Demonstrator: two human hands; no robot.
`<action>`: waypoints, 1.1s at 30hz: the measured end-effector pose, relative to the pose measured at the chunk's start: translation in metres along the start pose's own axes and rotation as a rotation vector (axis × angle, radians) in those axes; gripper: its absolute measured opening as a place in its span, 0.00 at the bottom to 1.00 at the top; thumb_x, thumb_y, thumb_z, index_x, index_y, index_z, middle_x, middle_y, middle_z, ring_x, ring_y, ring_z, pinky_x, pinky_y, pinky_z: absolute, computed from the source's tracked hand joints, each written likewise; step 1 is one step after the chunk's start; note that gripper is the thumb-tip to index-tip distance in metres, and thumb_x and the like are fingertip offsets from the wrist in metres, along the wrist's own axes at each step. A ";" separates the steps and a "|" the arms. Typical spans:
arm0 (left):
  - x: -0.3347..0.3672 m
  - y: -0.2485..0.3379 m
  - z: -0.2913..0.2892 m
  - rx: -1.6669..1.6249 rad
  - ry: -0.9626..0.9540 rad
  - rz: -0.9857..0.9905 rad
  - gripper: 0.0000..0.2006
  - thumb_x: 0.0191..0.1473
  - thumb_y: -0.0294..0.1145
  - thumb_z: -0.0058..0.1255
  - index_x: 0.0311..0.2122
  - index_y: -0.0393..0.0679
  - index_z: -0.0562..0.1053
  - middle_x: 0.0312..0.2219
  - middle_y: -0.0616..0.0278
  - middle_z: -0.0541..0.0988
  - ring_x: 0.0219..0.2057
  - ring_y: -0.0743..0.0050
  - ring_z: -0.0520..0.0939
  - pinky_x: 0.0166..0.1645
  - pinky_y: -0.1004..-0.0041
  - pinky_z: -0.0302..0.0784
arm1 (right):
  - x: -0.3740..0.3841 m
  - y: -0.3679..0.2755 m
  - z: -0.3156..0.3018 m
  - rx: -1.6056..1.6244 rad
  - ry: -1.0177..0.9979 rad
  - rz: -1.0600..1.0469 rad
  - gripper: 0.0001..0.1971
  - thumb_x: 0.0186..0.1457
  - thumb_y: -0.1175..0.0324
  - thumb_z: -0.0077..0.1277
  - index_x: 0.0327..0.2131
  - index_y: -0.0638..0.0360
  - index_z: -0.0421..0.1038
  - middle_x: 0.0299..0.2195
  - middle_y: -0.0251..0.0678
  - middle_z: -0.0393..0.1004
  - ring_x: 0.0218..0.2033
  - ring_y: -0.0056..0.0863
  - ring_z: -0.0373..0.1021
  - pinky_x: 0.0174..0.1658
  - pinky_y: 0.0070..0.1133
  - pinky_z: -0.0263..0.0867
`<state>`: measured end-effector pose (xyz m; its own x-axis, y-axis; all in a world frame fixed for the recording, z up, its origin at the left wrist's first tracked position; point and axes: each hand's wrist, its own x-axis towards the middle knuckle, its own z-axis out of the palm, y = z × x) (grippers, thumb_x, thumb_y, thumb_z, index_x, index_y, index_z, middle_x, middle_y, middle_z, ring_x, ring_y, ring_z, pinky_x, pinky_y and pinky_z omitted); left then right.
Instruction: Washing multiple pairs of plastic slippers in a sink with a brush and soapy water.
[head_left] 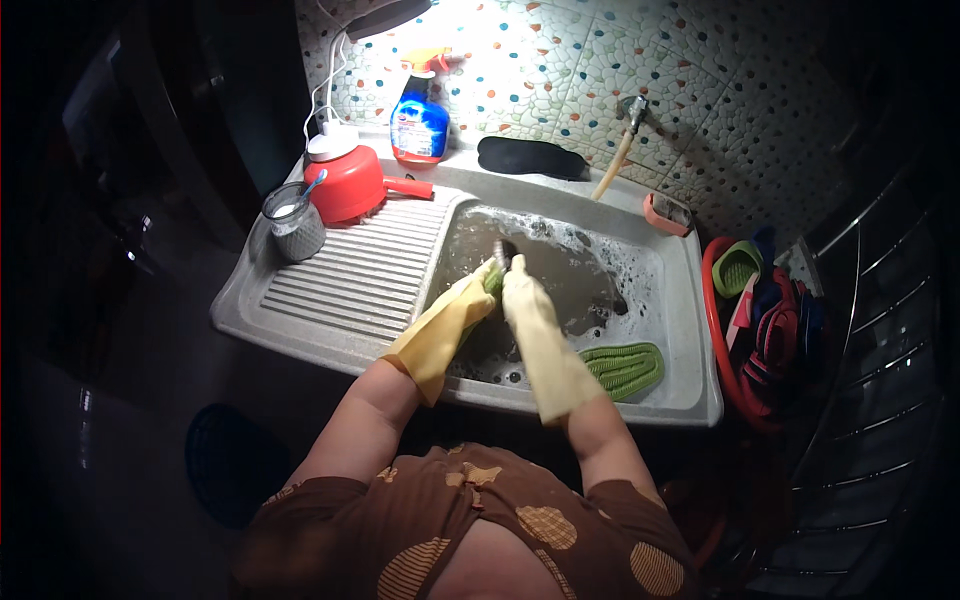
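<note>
Both my hands wear pale yellow rubber gloves over the murky, sudsy water in the sink basin [685,340]. My left hand [470,295] is closed around a green shoe [494,279], of which only slivers show beside the glove. Close against it, my right hand [526,292] has its fingers closed. A small dark thing with a pale edge [506,249] sticks out beyond the fingertips; its kind is unclear, and so is which hand holds it. Another green shoe [622,370] lies ridged sole up at the basin's front right corner, beside my right cuff.
Left of the basin is a ribbed washboard [345,275] with a red long-handled dipper [350,185] and a glass jar [295,225]. Behind stand a blue spray bottle [419,125], a black insole [532,158] and a tap [632,108]. A red tub [712,310] of shoes sits at right.
</note>
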<state>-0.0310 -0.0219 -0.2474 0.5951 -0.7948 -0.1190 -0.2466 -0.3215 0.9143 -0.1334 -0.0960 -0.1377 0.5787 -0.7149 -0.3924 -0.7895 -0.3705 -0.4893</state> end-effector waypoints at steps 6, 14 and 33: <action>-0.062 0.014 -0.072 -0.588 0.056 0.011 0.39 0.42 0.16 0.49 0.64 0.49 0.59 0.43 0.63 0.75 0.39 0.77 0.75 0.43 0.78 0.71 | -0.041 -0.033 0.030 -0.060 -0.045 -0.208 0.26 0.65 0.48 0.24 0.60 0.45 0.58 0.49 0.52 0.71 0.51 0.49 0.68 0.56 0.35 0.60; -0.090 0.076 -0.066 -0.495 -0.183 0.276 0.38 0.46 0.26 0.52 0.65 0.45 0.56 0.50 0.66 0.74 0.48 0.79 0.73 0.52 0.80 0.67 | 0.046 0.014 0.038 0.396 0.034 0.096 0.36 0.62 0.37 0.27 0.44 0.61 0.74 0.38 0.47 0.75 0.42 0.40 0.71 0.46 0.32 0.64; -0.063 0.070 -0.082 0.119 0.284 -0.150 0.20 0.48 0.30 0.50 0.48 0.41 0.74 0.31 0.52 0.81 0.34 0.61 0.81 0.41 0.68 0.74 | 0.039 0.045 0.072 0.628 -0.150 0.047 0.24 0.61 0.55 0.42 0.57 0.53 0.65 0.39 0.38 0.77 0.30 0.26 0.72 0.38 0.27 0.68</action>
<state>-0.0225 0.0480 -0.1445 0.8166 -0.5645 -0.1205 -0.2181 -0.4950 0.8411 -0.1320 -0.0979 -0.2310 0.6050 -0.6141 -0.5068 -0.5711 0.1088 -0.8136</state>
